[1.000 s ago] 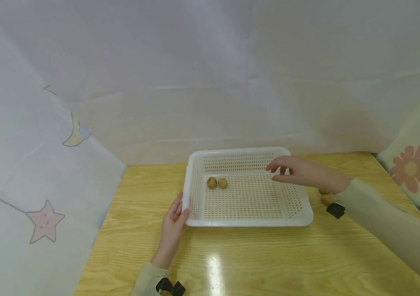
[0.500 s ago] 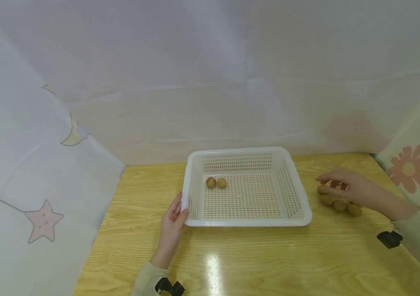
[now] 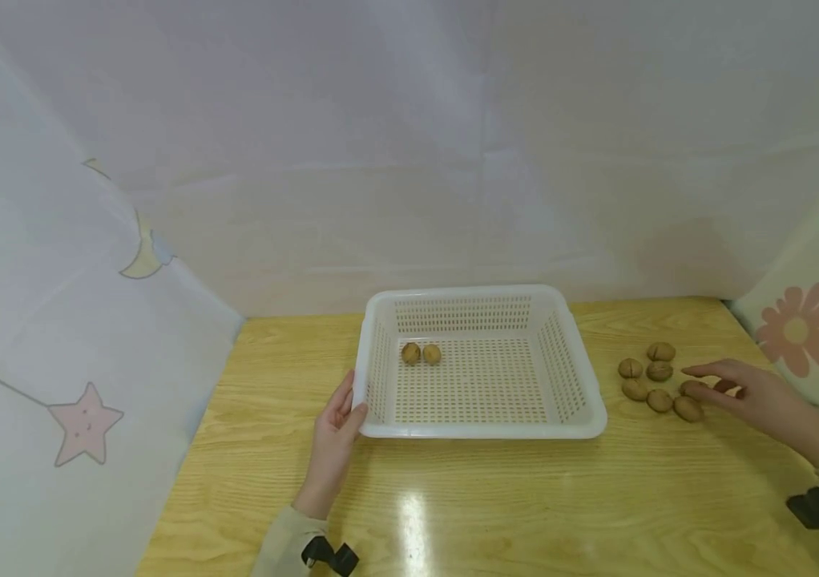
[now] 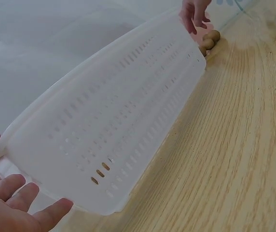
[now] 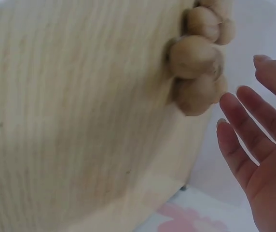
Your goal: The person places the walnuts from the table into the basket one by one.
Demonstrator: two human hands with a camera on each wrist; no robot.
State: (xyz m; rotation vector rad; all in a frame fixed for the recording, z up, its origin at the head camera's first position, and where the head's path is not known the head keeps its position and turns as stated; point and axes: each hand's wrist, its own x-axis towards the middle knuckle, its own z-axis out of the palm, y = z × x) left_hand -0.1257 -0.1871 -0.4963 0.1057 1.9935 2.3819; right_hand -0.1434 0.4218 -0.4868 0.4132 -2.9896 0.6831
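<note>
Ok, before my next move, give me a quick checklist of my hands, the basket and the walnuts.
1. Left hand gripping the white basket by its side: ok.
2. Basket's opening facing up, uncovered: ok.
3. Two walnuts inside the basket: ok.
4. Loose walnuts on the table, beside the right hand: ok.
5. Walnut secured in the right hand: not ok, its fingers are spread.
6. Right fingertips touching a walnut: cannot tell.

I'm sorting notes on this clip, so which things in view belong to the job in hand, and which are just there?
Likely part of the job:
white basket, held by the left hand
two brown nuts inside it
loose nuts by the right hand

Apparently just there:
wooden table
patterned backdrop
black wrist devices
</note>
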